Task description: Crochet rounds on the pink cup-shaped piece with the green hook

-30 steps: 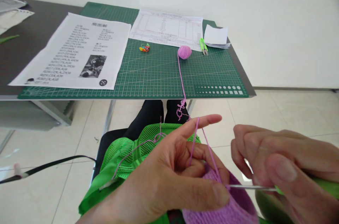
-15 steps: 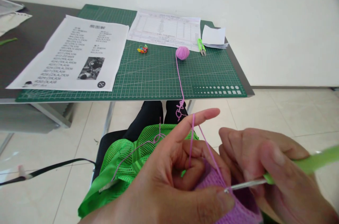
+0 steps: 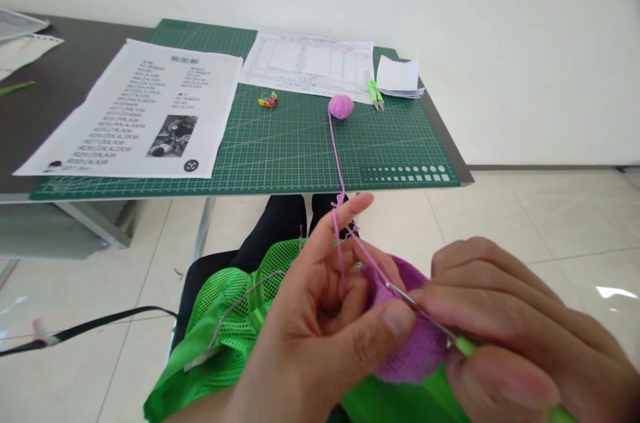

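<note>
My left hand (image 3: pixel 325 316) pinches a piece of purple crochet work (image 3: pixel 413 346) between thumb and fingers. Its index finger is stretched out, with pink-purple yarn (image 3: pixel 367 255) looped over it and running down to the work. In my right hand (image 3: pixel 505 309) is a crochet hook (image 3: pixel 466 345) with a green handle and a metal shaft. The hook's tip meets the yarn at the upper edge of the work, just beyond my left thumb. Part of the crochet piece is hidden behind my fingers.
On the green cutting mat (image 3: pixel 295 149) lie a purple yarn ball (image 3: pixel 341 107), green thread snips (image 3: pixel 375 96), colourful stitch markers (image 3: pixel 267 100), a pattern sheet (image 3: pixel 150 109), a printed table (image 3: pixel 307 63) and paper slips (image 3: pixel 397 74). A green mesh bag (image 3: pixel 225 296) covers my lap.
My right hand has turned, so the hook now points up and left instead of lying nearly level. The left index finger has moved left, and more of the crochet work shows.
</note>
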`<action>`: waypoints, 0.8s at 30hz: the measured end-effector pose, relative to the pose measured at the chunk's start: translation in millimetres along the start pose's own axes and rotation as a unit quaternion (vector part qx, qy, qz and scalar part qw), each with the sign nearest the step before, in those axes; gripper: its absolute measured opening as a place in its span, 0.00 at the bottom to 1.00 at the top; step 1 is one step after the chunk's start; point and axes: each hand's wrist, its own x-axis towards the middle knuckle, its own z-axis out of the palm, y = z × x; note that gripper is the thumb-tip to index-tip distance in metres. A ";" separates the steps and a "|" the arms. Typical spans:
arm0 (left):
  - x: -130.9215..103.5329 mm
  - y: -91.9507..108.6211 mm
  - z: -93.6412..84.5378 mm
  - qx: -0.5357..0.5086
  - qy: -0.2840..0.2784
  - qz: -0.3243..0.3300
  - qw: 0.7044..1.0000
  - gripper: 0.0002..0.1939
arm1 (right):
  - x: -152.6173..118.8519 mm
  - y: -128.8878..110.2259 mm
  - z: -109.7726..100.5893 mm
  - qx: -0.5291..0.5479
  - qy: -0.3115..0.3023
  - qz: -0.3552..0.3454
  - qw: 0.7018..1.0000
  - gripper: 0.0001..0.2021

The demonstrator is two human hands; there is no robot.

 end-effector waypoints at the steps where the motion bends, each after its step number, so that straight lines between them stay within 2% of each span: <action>1: 2.9 -0.6 -1.2 -0.031 0.014 0.004 0.999 0.25 | -0.8 1.3 1.4 0.011 -0.008 -0.008 1.000 0.08; 3: 8.9 -0.7 -3.3 -0.093 0.054 -0.009 0.994 0.19 | -3.4 4.1 6.1 0.016 -0.012 -0.026 0.999 0.07; 6: 13.2 0.4 -4.9 -0.147 0.104 -0.045 0.983 0.15 | -9.5 6.9 15.9 0.029 0.028 -0.007 0.999 0.11; 8: 11.2 0.5 -5.8 -0.140 0.101 -0.051 0.984 0.14 | -14.4 7.7 20.2 0.031 0.059 0.029 0.997 0.10; 11: 3.9 -0.4 -7.5 -0.080 0.080 -0.054 0.992 0.13 | -20.8 9.4 18.5 0.022 0.040 0.056 0.997 0.09; 15: -4.1 0.9 -7.6 -0.032 0.087 -0.063 0.994 0.11 | -24.3 13.6 9.7 0.011 0.042 0.063 0.997 0.18; 24: -10.0 6.3 -7.7 0.014 0.092 -0.090 0.992 0.10 | -10.9 19.6 1.0 0.003 0.024 0.044 0.999 0.20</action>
